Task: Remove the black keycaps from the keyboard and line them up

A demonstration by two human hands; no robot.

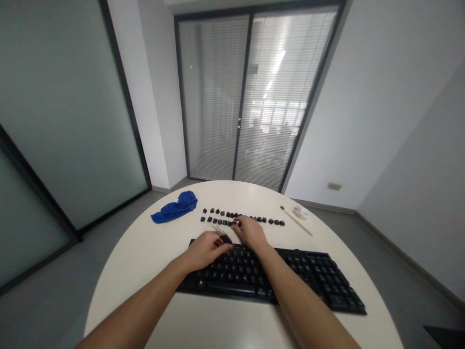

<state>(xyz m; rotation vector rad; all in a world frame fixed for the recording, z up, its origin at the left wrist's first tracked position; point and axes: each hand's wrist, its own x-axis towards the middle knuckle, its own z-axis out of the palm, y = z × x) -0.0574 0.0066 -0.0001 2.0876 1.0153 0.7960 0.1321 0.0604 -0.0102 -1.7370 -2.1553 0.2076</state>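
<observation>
My left hand (208, 249) is closed around a keycap puller (225, 239), which has a black grip and thin wire ends. It hovers over the upper left part of a black keyboard (232, 287). Beyond the keyboard's back edge, my right hand (251, 233) pinches a small black keycap (234, 224) at the front row of loose keycaps (220, 222). Some of that row is hidden behind the right hand. A second row of keycaps (212, 211) lies just behind it. My right forearm crosses over the keyboard and covers some of its keys.
The round white table (127, 276) carries a crumpled blue cloth (175, 207) at the back left. At the back right lie a thin brush (297, 221) with a pale handle and a small clear plastic bag (300, 212). Glass doors (240, 97) with blinds stand behind the table.
</observation>
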